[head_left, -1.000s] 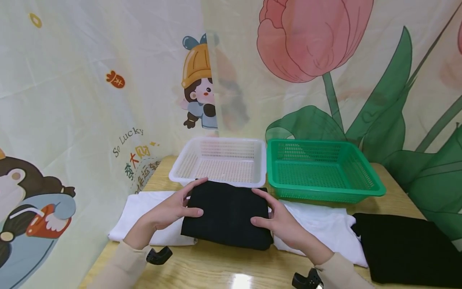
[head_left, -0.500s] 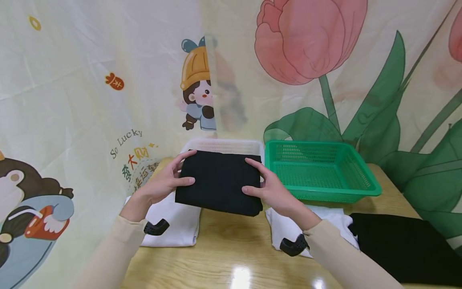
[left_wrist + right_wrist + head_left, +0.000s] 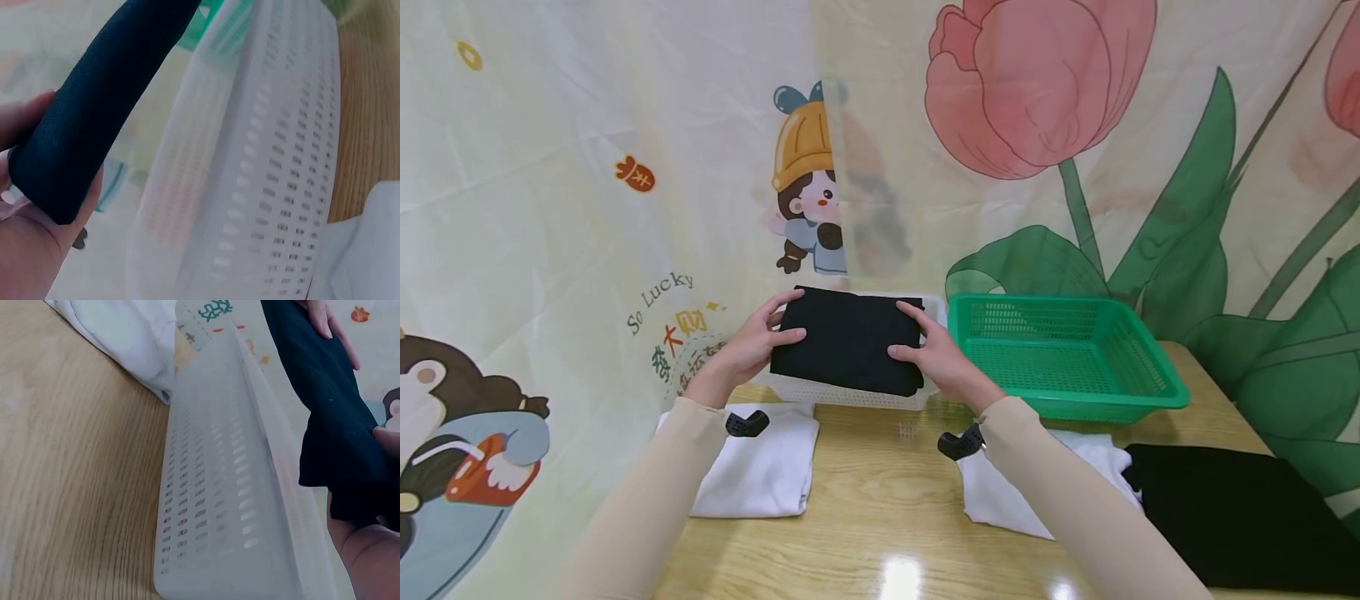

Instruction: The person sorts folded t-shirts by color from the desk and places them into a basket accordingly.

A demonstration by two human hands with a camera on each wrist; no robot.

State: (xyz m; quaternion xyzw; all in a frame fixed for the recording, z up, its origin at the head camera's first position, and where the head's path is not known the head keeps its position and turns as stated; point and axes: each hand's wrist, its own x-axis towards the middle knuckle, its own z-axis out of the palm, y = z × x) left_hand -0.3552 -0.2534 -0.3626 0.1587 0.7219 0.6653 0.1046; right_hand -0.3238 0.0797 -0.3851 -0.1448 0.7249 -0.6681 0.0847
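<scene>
A folded black garment [image 3: 850, 337] is held up over the white plastic basket [image 3: 842, 395], covering most of the basket's opening in the head view. My left hand [image 3: 747, 343] grips its left end, thumb on the near face. At the opposite end my right hand [image 3: 946, 362] pinches it the same way. In the left wrist view the garment [image 3: 103, 106] appears as a thick roll of layers beside and above the basket's perforated wall [image 3: 275, 162]. From the right wrist, the garment's [image 3: 340, 419] layered end hangs just above the basket rim, outside no visible part of the grip.
To the right of the white basket stands a green basket [image 3: 1075, 402]. Folded white cloths lie on the wooden table [image 3: 880, 483], one at left [image 3: 767, 471] and one under my right forearm [image 3: 1003, 492]. Another black garment [image 3: 1232, 517] lies at far right. A printed curtain [image 3: 715, 167] hangs behind.
Both hands have carried the black garment up and away from the table's middle, forward to above the white basket. The white cloths, green basket and other black garment stay in place.
</scene>
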